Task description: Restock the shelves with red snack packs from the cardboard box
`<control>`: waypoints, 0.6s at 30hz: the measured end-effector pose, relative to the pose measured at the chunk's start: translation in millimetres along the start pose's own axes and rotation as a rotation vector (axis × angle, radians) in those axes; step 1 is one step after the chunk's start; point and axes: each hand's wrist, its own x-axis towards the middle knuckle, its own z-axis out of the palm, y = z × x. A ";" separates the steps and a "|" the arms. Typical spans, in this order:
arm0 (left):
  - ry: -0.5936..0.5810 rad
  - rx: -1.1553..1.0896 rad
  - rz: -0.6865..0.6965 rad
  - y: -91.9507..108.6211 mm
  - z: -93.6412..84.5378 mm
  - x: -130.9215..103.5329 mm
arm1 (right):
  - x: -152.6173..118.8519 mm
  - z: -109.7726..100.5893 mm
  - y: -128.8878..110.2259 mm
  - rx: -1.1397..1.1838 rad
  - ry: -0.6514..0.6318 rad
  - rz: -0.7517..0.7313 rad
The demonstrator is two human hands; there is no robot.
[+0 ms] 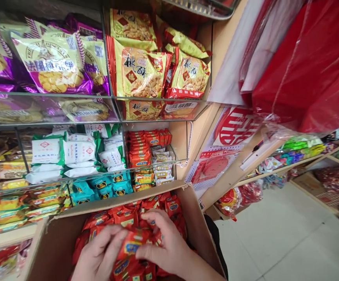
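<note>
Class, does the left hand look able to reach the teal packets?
Probably: only the box's far wall seems to separate the teal packets from the left hand, which pinches a red packet.

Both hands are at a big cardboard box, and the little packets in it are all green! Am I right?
Nearly! The little packets are red, not green. The head view shows it. Both hands, left and right, are at the big cardboard box.
</note>
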 end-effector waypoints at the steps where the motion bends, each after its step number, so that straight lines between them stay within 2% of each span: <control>1: -0.144 0.034 0.055 1.4 -1.9 1.6 | 0.6 -3.8 -3.8 -0.029 -0.072 -0.046; 2: -0.238 0.044 0.081 2.4 -1.7 2.5 | 1.2 -6.3 -7.0 -0.051 -0.128 -0.069; 3: -0.249 0.032 0.069 2.9 0.3 2.7 | 2.0 -7.4 -9.4 -0.062 -0.155 -0.064; 4: -0.190 -0.008 0.031 3.0 3.9 2.0 | 2.9 -7.4 -10.8 -0.054 -0.147 -0.036; 7: 0.065 -0.300 -0.128 5.3 20.5 -3.3 | 6.9 -4.2 -10.2 0.170 0.056 0.132; 9: 0.067 -0.490 -0.249 11.6 30.9 -7.3 | 10.0 -2.8 -8.2 0.412 0.225 0.242; 11: 0.010 -0.566 -0.384 19.9 36.6 -9.1 | 12.3 -3.7 -7.0 0.584 0.309 0.309; 14: -0.041 -0.569 -0.474 23.7 35.0 -6.6 | 12.8 -9.3 -8.0 0.653 0.260 0.331; 18: -0.116 -0.539 -0.423 10.0 24.4 -2.9 | 12.8 -21.3 -11.5 0.627 0.047 0.314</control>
